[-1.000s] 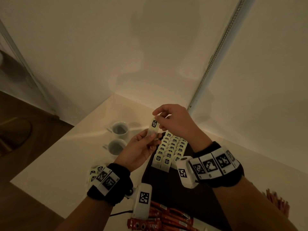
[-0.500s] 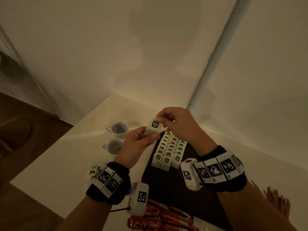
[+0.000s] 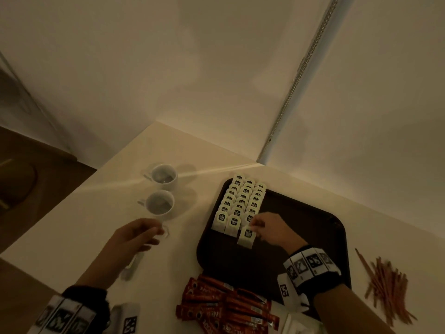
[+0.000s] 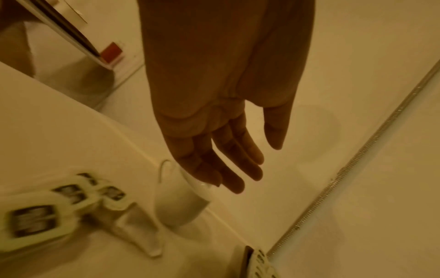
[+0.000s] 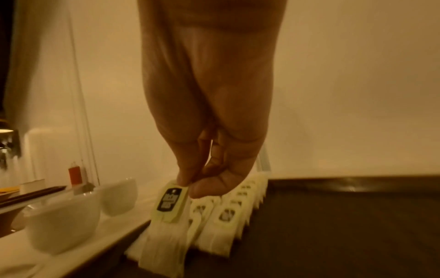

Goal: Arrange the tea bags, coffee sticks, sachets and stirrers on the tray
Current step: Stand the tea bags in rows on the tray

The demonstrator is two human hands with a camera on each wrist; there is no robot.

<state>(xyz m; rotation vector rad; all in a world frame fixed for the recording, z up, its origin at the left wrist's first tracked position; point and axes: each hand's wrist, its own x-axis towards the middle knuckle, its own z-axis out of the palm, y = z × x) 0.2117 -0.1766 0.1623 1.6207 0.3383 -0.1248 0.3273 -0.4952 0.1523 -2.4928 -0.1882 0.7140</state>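
Observation:
A dark brown tray (image 3: 313, 227) lies on the cream table, with three rows of white tea bags (image 3: 240, 201) at its far left. My right hand (image 3: 255, 225) pinches one tea bag (image 3: 246, 237) by its black label at the near end of the right row; the pinch shows close up on the tea bag (image 5: 166, 208) in the right wrist view. My left hand (image 3: 154, 233) hovers over the table left of the tray, fingers straight and empty (image 4: 228, 169). Loose tea bags (image 4: 69, 199) lie on the table below it.
Two white cups (image 3: 163, 177) (image 3: 159, 203) stand left of the tray. Red coffee sticks (image 3: 224, 307) are heaped at the tray's near edge. Brown stirrers (image 3: 387, 285) lie in a pile to the right. White walls close the corner behind.
Both hands held one tea bag up above the tray. Now the right hand has brought it down onto the tray's right row, and the left hand has let go and swung left over the table.

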